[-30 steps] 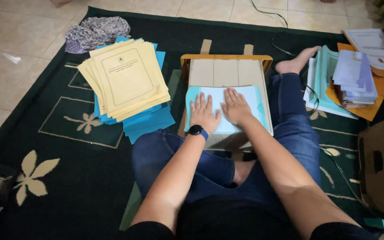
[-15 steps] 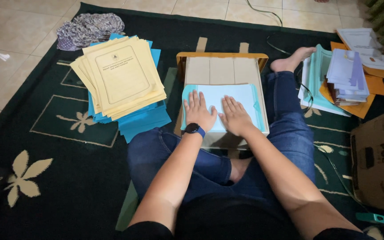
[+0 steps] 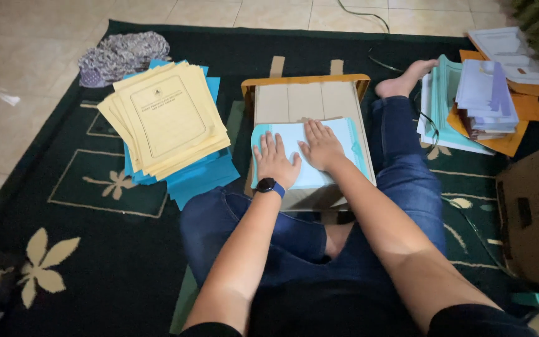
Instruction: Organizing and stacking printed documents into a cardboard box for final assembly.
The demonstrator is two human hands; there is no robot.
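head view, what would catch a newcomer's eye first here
Both hands lie flat, side by side, on a light blue folder atop a small wooden board at centre: the left hand wears a dark watch, the right hand sits beside it. Left of them, a fanned stack of yellow folders stands out brightly against the dark green carpet.

One view only — a head-worn camera looking steeply down and forward over the seated person's lap, close above the small wooden folding table (image 3: pixel 307 100). Left of that table lies a yellow folder stack (image 3: pixel 166 122); right of it, more paper stacks (image 3: pixel 485 100).
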